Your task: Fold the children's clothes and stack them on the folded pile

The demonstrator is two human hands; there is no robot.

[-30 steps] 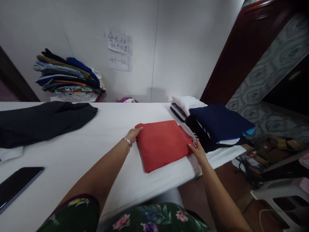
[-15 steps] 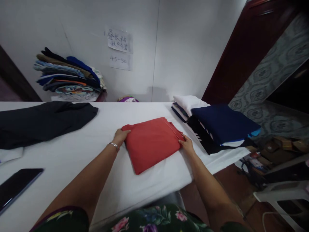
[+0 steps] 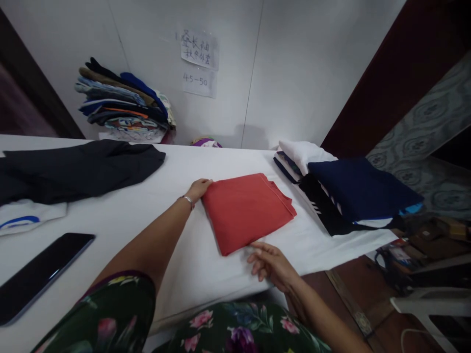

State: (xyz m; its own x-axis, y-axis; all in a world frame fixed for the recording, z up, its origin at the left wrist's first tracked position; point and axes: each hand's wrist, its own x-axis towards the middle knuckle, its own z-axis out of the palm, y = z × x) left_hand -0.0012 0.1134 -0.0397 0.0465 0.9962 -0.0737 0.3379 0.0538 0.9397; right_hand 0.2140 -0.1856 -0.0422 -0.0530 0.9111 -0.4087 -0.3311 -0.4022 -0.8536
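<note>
A red garment (image 3: 246,208), folded into a flat, roughly rectangular bundle, lies on the white-covered table. My left hand (image 3: 200,189), with a bracelet at its wrist, has its fingers closed on the bundle's far left corner. At the near edge, my right hand (image 3: 270,264) is open, its fingers loosely apart. Its index fingertip touches the red cloth while the other fingers hang below the edge. The garment's right side shows uneven layers and a pale seam line.
Folded clothes, topped by a navy garment (image 3: 362,189) and a white one (image 3: 307,156), sit at the right. A dark garment (image 3: 84,169) and a phone (image 3: 44,274) lie left. Behind the table rises a clothes stack (image 3: 125,100). A white stool (image 3: 434,309) stands lower right.
My right hand has let go of the garment's right side and moved to its near edge, opening. My left hand stays at the left corner. The view has shifted slightly.
</note>
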